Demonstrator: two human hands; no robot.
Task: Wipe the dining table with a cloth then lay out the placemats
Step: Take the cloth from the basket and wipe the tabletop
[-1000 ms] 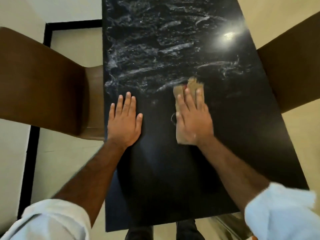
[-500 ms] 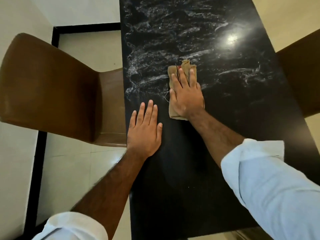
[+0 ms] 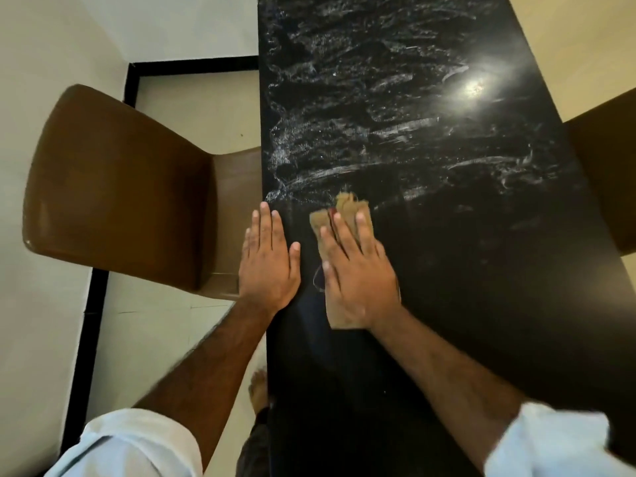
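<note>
My right hand (image 3: 358, 280) dragged tan folded cloth (image 3: 348, 211) back toward me. Brown moulded chair (image 3: 113, 187), frame left. My left hand (image 3: 268, 266) flat, fingers straight, on left edge of glossy black table (image 3: 481, 270). Right hand flat, pressing cloth, frame centre; whitish streaks (image 3: 378, 132) above.

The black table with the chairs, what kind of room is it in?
Probably a home dining room: a long black dining table with a brown chair at one side, a second chair opposite, on a pale tiled floor.

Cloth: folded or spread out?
Folded. The cloth is a narrow pad, little wider than the right hand pressing it on the table, with layered edges at its far end.
</note>
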